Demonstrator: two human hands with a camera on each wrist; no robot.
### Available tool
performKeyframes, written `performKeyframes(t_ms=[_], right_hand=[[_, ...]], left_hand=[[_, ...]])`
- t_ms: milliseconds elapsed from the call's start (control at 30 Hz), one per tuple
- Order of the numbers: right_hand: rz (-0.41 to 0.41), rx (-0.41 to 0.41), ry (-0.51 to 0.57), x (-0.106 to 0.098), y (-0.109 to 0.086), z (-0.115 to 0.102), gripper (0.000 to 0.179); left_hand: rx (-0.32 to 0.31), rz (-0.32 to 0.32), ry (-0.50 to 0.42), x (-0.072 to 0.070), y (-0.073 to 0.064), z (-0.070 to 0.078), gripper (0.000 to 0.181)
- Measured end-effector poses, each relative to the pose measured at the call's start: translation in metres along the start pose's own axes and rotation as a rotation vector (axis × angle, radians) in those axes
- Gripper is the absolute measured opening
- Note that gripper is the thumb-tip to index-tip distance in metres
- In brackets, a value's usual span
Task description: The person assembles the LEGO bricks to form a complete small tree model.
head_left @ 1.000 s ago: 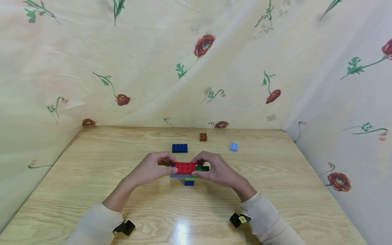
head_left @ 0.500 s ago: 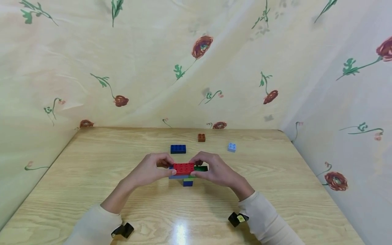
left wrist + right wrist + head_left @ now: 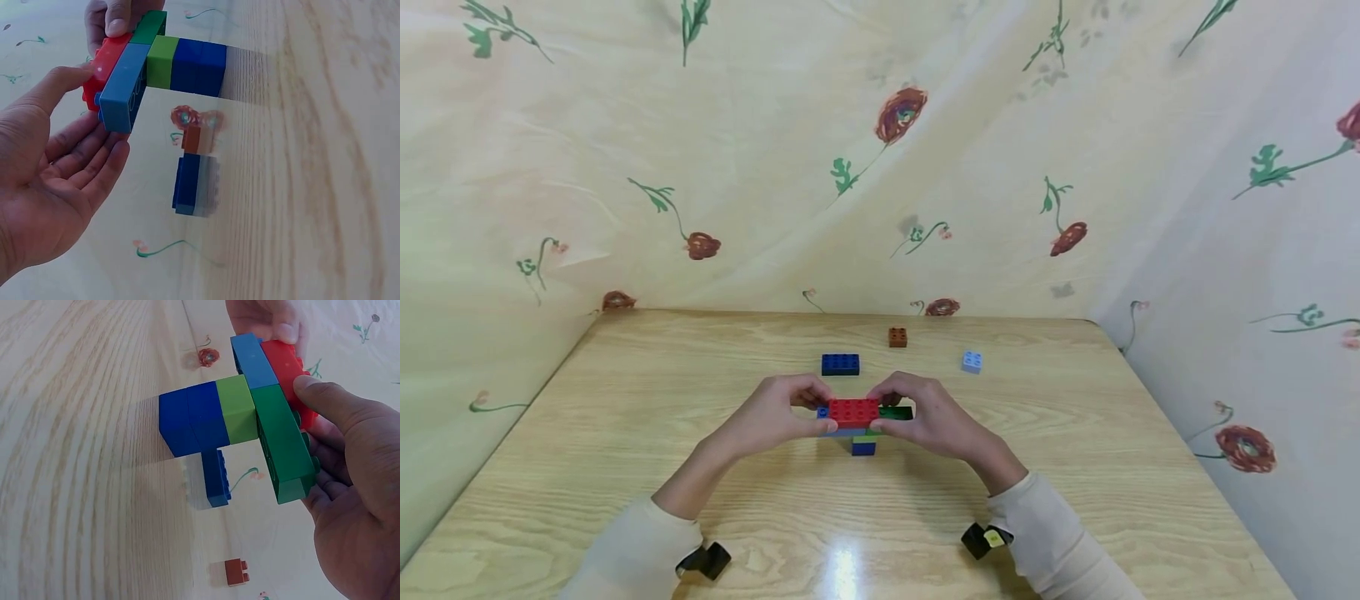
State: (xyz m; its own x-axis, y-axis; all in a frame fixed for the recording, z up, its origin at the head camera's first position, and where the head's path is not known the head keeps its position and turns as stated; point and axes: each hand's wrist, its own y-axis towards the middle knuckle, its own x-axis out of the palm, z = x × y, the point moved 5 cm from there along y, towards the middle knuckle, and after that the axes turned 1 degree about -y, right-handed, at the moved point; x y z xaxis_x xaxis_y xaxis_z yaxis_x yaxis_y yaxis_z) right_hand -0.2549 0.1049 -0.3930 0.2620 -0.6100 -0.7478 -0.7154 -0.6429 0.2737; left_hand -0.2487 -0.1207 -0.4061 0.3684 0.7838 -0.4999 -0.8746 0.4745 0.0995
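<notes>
A built piece of toy building blocks stands upright on the table. At its bottom is a dark blue stack [image 3: 190, 419], and a lime green block [image 3: 160, 61] sits on that. Above, a light blue block [image 3: 122, 87] and a green block [image 3: 281, 437] lie end to end, overhanging both sides. A red block [image 3: 853, 412] tops them, bridging their joint. My left hand [image 3: 778, 414] pinches the red block's left end, thumb in front, fingers behind. At the opposite end, my right hand [image 3: 931, 417] pinches it the same way, its thumb [image 3: 322, 394] against the red side.
Behind the built piece lies a dark blue block [image 3: 840, 364] on the wooden table [image 3: 760, 517]. Farther back is a small brown block [image 3: 898, 337], and a pale blue block [image 3: 972, 361] lies to its right. Flowered cloth hangs behind and beside the table.
My left thumb has slid slightly down, showing a light blue stud left of the red block. The right hand keeps its hold. The head view shifts a little.
</notes>
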Motion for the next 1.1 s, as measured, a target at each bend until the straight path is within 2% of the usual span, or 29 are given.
performKeyframes(t_ms=[200,767,900,1100], right_hand=[[0.003,-0.002,0.018,0.001,0.000,-0.001,0.034],[0.013,-0.006,0.020,0.001,-0.001,-0.004,0.034],[0.014,0.019,0.045,-0.004,-0.003,-0.003,0.035],[0.088,0.092,0.015,-0.028,-0.005,0.014,0.031]], left_hand=[[0.034,0.005,0.019,0.000,-0.001,0.001,0.029],[0.028,0.021,0.047,0.001,-0.004,0.002,0.031],[0.020,0.023,0.057,0.001,-0.004,0.003,0.032],[0.013,0.020,0.067,0.002,-0.005,0.005,0.033]])
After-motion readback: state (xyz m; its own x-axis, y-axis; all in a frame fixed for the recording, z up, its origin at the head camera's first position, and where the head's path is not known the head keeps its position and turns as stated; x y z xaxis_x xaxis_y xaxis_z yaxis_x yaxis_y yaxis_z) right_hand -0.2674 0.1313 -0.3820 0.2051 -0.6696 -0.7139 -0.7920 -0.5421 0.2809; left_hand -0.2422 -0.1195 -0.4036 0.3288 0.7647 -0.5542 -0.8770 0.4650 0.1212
